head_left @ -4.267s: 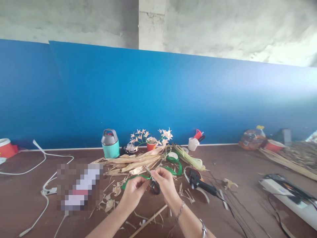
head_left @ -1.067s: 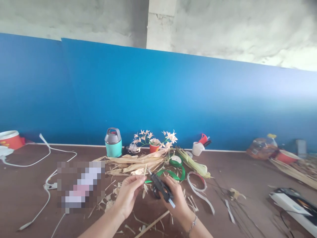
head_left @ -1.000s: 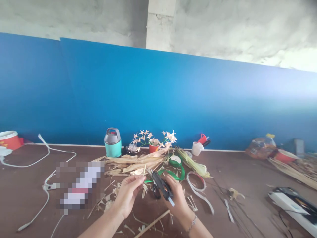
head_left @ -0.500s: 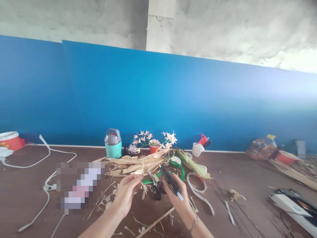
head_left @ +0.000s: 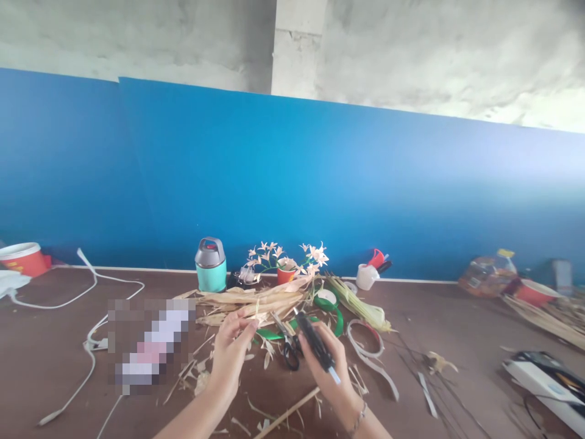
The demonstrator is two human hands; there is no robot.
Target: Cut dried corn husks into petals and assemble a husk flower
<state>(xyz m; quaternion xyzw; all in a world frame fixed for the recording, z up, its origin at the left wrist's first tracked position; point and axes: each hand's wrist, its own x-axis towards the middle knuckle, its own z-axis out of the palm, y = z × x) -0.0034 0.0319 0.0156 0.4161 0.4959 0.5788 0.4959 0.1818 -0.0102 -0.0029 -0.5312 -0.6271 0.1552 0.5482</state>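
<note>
My left hand (head_left: 235, 341) is closed, thumb and fingertips pinching a small pale piece of dried husk (head_left: 257, 310) with a thin upright tip. Its exact shape is hard to make out against the husks behind. My right hand (head_left: 329, 352) wraps round a black glue gun (head_left: 315, 339), its nozzle pointing up and left and a whitish glue stick (head_left: 335, 374) poking out of the back. Between the hands, black-handled scissors (head_left: 289, 355) lie on the table beside green ribbon (head_left: 270, 334). Long dried corn husks (head_left: 237, 297) are spread just beyond my fingers.
Behind the husks, husk flowers (head_left: 315, 252) stand in a red cup (head_left: 286, 276). A teal flask (head_left: 211, 275) is left of them, a white cup (head_left: 365, 277) right. White tape (head_left: 365, 338), scraps, a stick (head_left: 287, 414) and white cables (head_left: 91, 372) lie around on the brown table (head_left: 411, 378).
My left hand has turned a little more upright, its fingers shifting on the husk piece. The right hand keeps hold of the glue gun, almost in place. The view has shifted slightly.
</note>
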